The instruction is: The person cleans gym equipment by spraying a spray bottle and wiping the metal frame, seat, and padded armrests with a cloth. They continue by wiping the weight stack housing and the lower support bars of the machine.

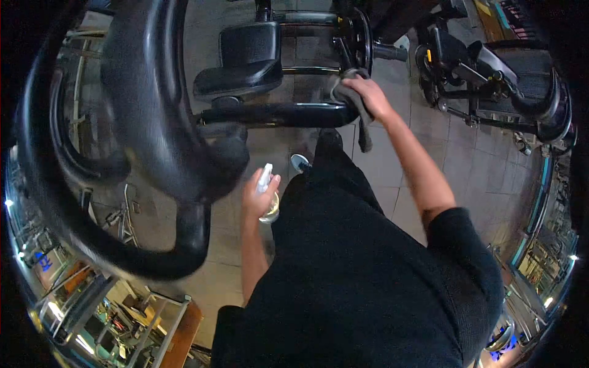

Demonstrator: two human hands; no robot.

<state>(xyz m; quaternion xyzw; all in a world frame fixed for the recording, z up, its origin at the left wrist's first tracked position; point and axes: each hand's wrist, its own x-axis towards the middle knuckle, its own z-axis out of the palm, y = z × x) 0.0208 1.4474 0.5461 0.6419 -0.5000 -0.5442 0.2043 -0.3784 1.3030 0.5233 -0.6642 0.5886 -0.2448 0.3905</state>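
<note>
My left hand (258,195) is wrapped round a spray bottle (265,178) with a white trigger head; its clear lower part shows below the fingers. My right hand (370,97) is closed on a grey cloth (363,126), one end of which hangs down. The cloth lies against the end of a black machine's frame, beside a thick dark bar (276,115). Left of that spot is the machine's black padded seat (239,76). What the cloth touches underneath is hidden by my hand.
A large black padded machine part (147,104) with a curved tube (153,264) looms close on the left. Another black exercise machine (491,80) stands at the right. Grey floor tiles (392,178) lie below, and my shoe (300,162) shows near the bottle.
</note>
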